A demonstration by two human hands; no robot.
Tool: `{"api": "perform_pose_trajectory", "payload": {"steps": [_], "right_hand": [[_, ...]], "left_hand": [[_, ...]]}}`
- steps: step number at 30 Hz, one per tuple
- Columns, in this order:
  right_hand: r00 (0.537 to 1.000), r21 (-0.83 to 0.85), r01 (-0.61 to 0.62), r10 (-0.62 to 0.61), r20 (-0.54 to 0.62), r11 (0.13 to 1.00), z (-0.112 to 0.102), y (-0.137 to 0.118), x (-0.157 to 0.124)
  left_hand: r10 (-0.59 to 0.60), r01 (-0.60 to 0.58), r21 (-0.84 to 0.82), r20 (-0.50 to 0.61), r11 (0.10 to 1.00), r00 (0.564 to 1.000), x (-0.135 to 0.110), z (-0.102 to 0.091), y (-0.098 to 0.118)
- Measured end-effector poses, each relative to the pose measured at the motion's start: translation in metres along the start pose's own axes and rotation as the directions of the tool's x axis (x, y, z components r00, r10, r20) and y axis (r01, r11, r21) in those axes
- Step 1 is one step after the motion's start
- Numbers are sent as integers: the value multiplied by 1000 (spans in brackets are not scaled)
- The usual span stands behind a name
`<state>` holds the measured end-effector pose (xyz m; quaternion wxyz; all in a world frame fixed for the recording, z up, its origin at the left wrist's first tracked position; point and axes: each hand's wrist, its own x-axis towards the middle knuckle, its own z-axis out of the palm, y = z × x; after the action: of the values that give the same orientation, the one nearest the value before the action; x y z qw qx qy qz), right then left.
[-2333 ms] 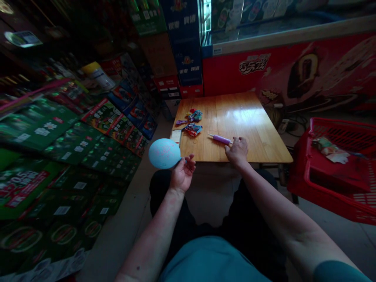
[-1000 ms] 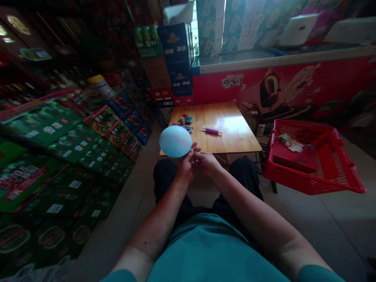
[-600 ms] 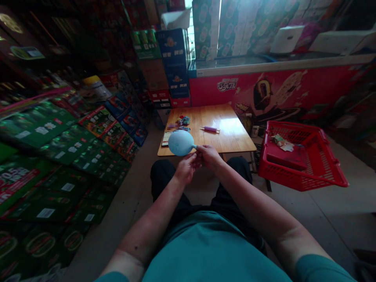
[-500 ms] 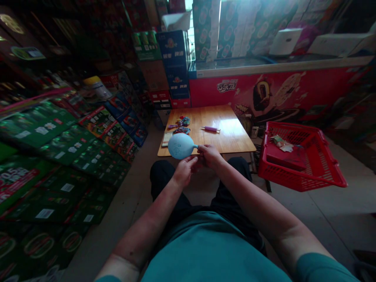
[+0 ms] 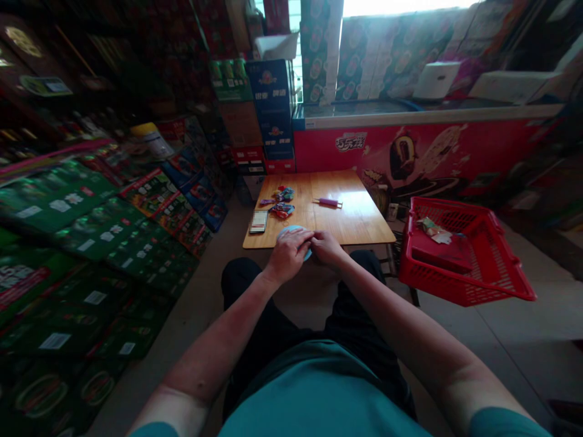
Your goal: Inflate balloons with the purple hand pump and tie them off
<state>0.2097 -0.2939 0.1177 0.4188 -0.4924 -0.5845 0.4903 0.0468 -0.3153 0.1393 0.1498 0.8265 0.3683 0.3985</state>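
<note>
A light blue inflated balloon [image 5: 286, 230] is between my hands at the table's front edge, mostly covered by my left hand. Across its top lies my left hand [image 5: 289, 252], fingers curved over it and reaching toward the right. My right hand [image 5: 327, 247] is closed in a pinch at the balloon's neck, which the fingers hide. Beyond the hands, a purple hand pump [image 5: 328, 203] rests on the wooden table [image 5: 319, 227]. Small colourful packets or limp balloons [image 5: 283, 210] lie in two clumps on the left side. A phone [image 5: 258, 222] sits near the left corner.
To the right stands a red plastic basket [image 5: 473, 291] with a red box and some wrappers inside. Green drink cartons [image 5: 95, 267] are stacked on the left. A red-fronted freezer [image 5: 319, 145] and blue boxes [image 5: 276, 109] stand behind the table.
My left hand has moved from below the balloon's neck up over its body. The balloon has turned in toward the hands and is now largely hidden. The right hand keeps its pinch.
</note>
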Motion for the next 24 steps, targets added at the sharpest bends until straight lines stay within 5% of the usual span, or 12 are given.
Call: {"api": "perform_pose_trajectory", "payload": {"steps": [10,16,18,20,22,24], "right_hand": [[995,-32,-93,94,31,995,-25,28,35],[987,-172,-116,133,95,978,-29,49,90],[988,-265,-118,140,68,957,-45,59,127],[992,-387,-125,122,-32,914,-72,71,174],[984,-529,-148,74,-159,836,-107,85,227],[964,-642,-195,26,-264,742,-143,102,277]], "left_hand": [[-177,181,-72,68,981,982,20,32,-64],[-312,315,-143,49,938,949,44,31,-103],[-451,478,-316,158,819,878,53,24,-122],[-536,604,-523,297,601,790,62,16,-144],[-554,646,-666,399,373,731,70,10,-166],[-557,669,-703,464,241,689,79,7,-188]]}}
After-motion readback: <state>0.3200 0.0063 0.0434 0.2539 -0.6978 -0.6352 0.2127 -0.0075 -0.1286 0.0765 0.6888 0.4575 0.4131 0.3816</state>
